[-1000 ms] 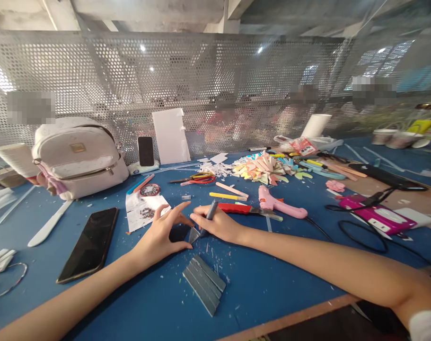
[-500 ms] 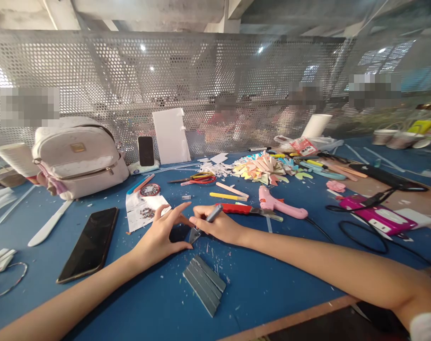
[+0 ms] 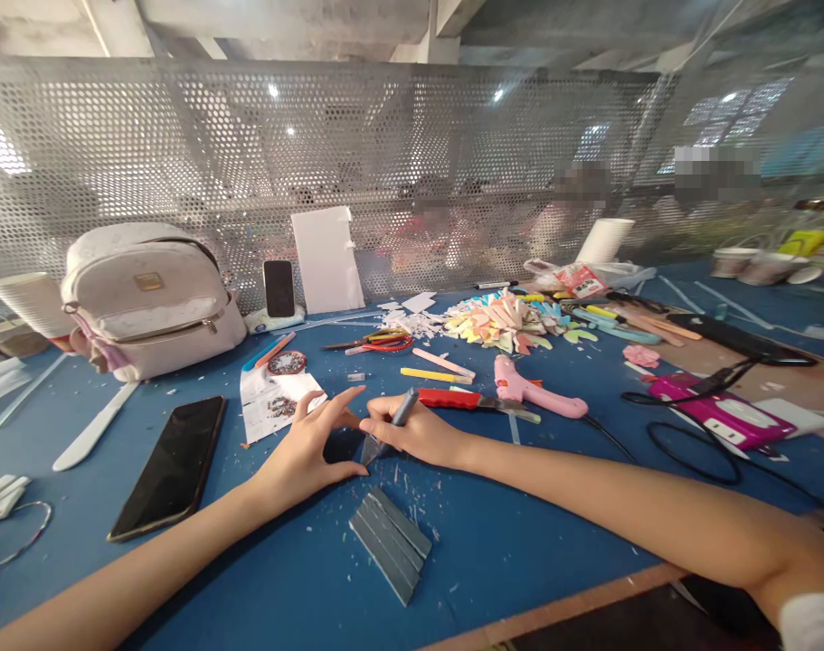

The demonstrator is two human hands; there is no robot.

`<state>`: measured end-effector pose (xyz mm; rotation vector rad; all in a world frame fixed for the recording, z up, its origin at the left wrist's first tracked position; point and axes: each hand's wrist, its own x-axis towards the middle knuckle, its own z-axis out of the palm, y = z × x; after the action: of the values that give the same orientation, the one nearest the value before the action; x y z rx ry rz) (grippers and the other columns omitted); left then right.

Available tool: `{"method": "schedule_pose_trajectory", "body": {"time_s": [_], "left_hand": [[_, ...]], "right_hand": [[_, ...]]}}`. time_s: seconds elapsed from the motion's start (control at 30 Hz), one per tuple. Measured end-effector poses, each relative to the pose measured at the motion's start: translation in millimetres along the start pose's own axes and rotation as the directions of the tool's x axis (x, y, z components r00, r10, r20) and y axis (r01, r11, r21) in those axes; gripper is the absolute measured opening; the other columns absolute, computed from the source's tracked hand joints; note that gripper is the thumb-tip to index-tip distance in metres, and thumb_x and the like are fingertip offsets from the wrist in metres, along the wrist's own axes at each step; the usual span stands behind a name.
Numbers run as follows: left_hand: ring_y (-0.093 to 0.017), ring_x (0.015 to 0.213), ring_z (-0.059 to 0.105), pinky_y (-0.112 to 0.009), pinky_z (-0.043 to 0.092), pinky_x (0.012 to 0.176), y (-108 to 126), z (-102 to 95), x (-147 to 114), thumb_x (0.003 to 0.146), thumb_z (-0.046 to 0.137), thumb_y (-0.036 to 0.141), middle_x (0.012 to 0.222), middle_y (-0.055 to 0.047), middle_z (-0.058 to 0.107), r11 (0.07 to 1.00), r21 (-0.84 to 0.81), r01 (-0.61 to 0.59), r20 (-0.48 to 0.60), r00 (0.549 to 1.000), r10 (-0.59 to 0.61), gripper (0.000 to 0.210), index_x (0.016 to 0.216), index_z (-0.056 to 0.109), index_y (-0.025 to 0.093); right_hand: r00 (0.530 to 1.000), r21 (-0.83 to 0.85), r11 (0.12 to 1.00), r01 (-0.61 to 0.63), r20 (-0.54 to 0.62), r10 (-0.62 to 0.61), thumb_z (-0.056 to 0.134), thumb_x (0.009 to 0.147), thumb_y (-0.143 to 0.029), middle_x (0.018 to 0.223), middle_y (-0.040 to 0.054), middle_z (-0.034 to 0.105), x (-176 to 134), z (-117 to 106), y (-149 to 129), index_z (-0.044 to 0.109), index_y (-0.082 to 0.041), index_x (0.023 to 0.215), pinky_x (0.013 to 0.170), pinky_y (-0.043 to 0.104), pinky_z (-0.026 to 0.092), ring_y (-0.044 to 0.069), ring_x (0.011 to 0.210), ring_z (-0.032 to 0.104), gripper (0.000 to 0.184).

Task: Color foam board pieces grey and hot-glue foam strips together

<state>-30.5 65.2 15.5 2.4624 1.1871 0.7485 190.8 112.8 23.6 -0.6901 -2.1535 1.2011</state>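
The left hand (image 3: pixel 304 455), fingers spread, required steadiness at 8 o'clock of the grey pen-like tool (image 3: pixel 404 410) the right hand (image 3: pixel 421 431) pinched.

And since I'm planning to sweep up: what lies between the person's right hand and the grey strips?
In the head view, tiny pale scraps lie scattered on the blue tabletop between the right hand and the grey strips.

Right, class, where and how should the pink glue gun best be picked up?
Grip the pink glue gun by its slim handle, probably from the near right: it stretches rightward to the cord, while the other end lies by the red-handled tool's blade.
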Motion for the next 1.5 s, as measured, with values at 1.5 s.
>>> {"method": "schedule_pose_trajectory", "body": {"time_s": [1.5], "left_hand": [[-0.031, 0.123, 0.062, -0.064, 0.029, 0.118, -2.8, 1.6, -0.6, 0.099, 0.06, 0.055, 0.125, -0.01, 0.068, 0.999, -0.028, -0.031, 0.0, 1.0, 0.031, 0.062, 0.148, 0.046, 0.02]], "right_hand": [[0.992, -0.037, 0.998, -0.045, -0.12, 0.04, 0.049, 0.1, -0.051, 0.058, -0.006, 0.041, 0.8, 1.2, 0.5, 0.042, -0.022, 0.065, 0.059, 0.029, 0.033, 0.013, 0.056, 0.043, 0.046]]}}
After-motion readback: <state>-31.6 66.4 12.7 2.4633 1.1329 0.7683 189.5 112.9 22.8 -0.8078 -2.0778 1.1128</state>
